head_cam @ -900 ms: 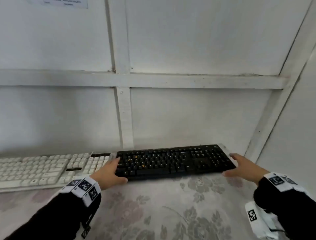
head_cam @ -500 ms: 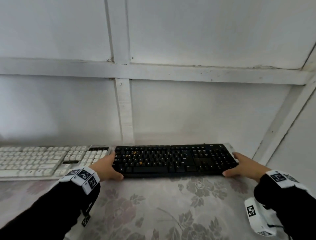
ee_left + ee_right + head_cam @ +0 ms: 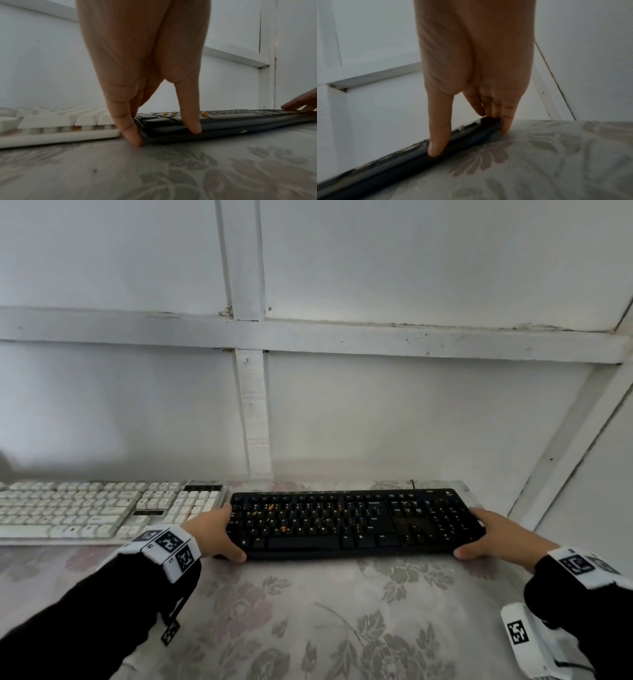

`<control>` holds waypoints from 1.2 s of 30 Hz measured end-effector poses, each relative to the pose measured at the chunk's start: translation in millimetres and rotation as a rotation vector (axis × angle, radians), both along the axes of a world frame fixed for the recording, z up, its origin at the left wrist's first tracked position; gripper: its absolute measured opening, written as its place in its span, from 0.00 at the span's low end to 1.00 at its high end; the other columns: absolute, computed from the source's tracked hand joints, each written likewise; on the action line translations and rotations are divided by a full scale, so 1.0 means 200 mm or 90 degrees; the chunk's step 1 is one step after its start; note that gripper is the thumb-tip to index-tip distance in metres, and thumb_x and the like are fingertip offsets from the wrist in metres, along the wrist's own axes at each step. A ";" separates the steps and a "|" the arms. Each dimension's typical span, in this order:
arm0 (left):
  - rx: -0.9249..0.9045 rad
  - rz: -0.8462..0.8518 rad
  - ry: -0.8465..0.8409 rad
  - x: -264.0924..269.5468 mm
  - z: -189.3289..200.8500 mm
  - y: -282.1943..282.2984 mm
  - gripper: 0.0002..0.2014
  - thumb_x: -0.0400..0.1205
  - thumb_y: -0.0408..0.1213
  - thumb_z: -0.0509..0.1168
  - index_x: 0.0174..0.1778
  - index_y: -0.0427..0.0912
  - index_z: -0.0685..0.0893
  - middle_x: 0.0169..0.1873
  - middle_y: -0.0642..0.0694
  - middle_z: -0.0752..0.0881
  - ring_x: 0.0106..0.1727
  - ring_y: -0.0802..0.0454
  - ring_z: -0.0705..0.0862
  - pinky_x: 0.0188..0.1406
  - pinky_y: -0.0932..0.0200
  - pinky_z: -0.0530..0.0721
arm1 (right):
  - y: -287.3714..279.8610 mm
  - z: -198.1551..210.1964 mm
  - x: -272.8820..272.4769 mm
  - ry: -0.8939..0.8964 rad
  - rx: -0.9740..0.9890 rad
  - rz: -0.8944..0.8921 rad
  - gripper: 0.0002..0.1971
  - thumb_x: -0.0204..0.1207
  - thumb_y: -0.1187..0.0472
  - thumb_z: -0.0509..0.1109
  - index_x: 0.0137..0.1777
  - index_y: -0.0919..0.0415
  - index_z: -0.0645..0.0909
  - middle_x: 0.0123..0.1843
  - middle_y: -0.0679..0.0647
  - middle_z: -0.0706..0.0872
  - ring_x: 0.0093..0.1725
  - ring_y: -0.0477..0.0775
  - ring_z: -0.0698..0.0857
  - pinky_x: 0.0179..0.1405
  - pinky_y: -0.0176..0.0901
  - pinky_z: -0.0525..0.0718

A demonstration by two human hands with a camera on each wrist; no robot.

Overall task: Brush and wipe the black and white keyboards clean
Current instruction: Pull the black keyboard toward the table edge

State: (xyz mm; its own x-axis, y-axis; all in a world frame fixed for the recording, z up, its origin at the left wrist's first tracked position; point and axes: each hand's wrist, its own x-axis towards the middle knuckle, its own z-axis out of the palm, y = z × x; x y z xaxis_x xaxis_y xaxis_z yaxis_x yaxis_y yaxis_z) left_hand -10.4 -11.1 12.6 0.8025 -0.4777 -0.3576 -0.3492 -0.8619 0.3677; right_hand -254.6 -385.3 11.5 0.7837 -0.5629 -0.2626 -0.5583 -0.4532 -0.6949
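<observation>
The white keyboard [image 3: 102,510] lies at the left of the table on a floral tablecloth [image 3: 308,611], its left end cut off by the frame edge. Its keys are cream-coloured and raised; the left wrist view shows a small orange speck between the key stems near its right end.

Just beside it, in the narrow gap between the two boards, the left hand [image 3: 214,534] grips the left end of the black keyboard [image 3: 352,522]. The thumb lies along the front edge and the fingers [image 3: 130,129] go down at the left end, one fingertip reaching the cloth — the other fingers sit behind it and are hard to make out.

The black keyboard sits parallel to the wall in front of the person, low and flat, with orange crumbs [image 3: 270,506] scattered over its letter keys. A thin dark cable leaves its back edge near the right. The key legends are too small to read.

The right hand [image 3: 496,537] holds the right end the same way — thumb on the front edge, fingers wrapped over the end. In the right wrist view the keyboard [image 3: 402,162] shows only as a dark edge, blurred, with the key tops out of sight.

A white wrist-worn device [image 3: 527,642] with a black square marker shows at the lower right, partly cut off.
</observation>
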 end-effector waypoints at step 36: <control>-0.218 -0.003 0.135 -0.36 -0.06 0.83 0.44 0.44 0.45 0.77 0.62 0.55 0.76 0.52 0.53 0.87 0.50 0.53 0.87 0.57 0.50 0.85 | 0.71 -0.01 -0.36 0.004 -0.005 0.078 0.30 0.58 0.68 0.84 0.59 0.52 0.78 0.55 0.46 0.85 0.53 0.42 0.83 0.45 0.30 0.76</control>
State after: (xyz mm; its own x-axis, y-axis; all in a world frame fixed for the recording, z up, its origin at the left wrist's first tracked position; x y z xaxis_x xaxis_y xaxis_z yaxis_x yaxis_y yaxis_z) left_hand -83.3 154.3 0.0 0.7255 -0.6016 -0.3344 -0.2385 -0.6754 0.6978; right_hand -326.3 -244.1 10.4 0.8451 -0.4650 -0.2638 -0.5029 -0.5241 -0.6873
